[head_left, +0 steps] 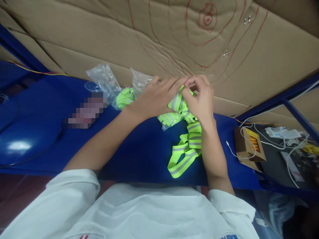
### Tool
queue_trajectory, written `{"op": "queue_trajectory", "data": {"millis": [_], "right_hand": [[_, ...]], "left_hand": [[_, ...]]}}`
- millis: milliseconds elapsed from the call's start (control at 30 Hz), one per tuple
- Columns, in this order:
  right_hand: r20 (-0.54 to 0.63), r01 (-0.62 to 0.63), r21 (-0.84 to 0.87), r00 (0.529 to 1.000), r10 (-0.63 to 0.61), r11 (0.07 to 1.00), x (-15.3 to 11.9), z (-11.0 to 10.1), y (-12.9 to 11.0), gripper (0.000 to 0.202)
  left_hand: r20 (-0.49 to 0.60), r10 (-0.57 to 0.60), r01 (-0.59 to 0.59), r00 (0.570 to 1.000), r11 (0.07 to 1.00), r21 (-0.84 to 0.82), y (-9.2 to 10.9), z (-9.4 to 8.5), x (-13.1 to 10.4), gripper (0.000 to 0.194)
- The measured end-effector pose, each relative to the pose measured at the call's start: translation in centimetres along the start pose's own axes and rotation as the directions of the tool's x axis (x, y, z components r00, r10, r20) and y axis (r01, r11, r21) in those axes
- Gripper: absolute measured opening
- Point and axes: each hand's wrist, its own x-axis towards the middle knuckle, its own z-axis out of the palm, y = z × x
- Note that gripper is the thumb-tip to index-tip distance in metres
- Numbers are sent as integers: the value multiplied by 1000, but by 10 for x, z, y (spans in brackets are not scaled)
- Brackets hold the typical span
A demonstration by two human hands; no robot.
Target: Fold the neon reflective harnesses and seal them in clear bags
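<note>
Neon yellow-green strap with a grey stripe (183,162) runs in loose folds over the blue table, from its front part up to both hands. My left hand (161,94) is closed on the upper end of the strap, back of the hand up. Touching it, my right hand (200,96) pinches the same strap between thumb and fingers. Under and behind the hands lie more folded straps, partly in clear plastic (169,120). Left of my left wrist sits a yellow-green bundle (125,98) in a clear bag.
The blue table (139,149) meets a cardboard wall (99,43) with red drawn lines. An empty-looking clear bag (103,78) and a blurred-out object (87,111) are at the left. At the right are an open cardboard box (249,146), white cables and a blue metal frame.
</note>
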Motion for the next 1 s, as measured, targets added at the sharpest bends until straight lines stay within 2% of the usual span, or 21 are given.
{"op": "queue_trajectory", "data": {"millis": [100,200,300,367,433,500,567,600,667,767,867,933,1000], "right_hand": [[-15,-41,6,999,41,999,-4,5,-1,32],[-89,-52,1,995,51,999,-9,14,2,37],[-194,-31,-1,981,30,1000,-10,26,5,43],[-218,-22,47,975,32,999,-8,29,4,43],[-150,18,133,989,3,991,-4,24,2,37],[20,50,192,998,-55,980,-1,14,0,35],[186,31,208,980,-71,978,1,4,1,41],[229,17,205,971,-64,979,1,2,2,43],[201,26,198,977,-66,980,-1,3,7,41],[59,84,104,994,-91,991,-6,15,9,38],[-13,47,-11,999,-47,999,-12,22,2,39],[11,42,0,999,-42,999,-13,18,-5,32],[108,61,91,992,-71,994,-11,7,-10,28]], "left_hand": [[25,2,-2,1000,1000,11,2,-1,-2,98],[37,-13,13,999,1000,11,8,0,-2,107],[40,-14,13,999,999,32,10,0,-2,106],[43,-11,9,999,999,44,8,-4,-1,102],[36,-25,22,999,998,61,4,-12,-1,99],[9,-61,60,998,995,85,-2,-22,-1,98],[-27,-97,99,995,991,94,-5,-31,-3,97],[-43,-104,107,994,990,93,-5,-34,-3,96],[-51,-90,96,995,989,116,-2,-35,-4,92],[-15,-35,37,999,977,211,4,-28,-3,92],[-2,-31,30,1000,974,224,7,-20,-2,95],[-33,-39,43,999,988,145,5,-19,-2,94],[-80,-52,56,995,997,48,2,-21,-2,91]]}}
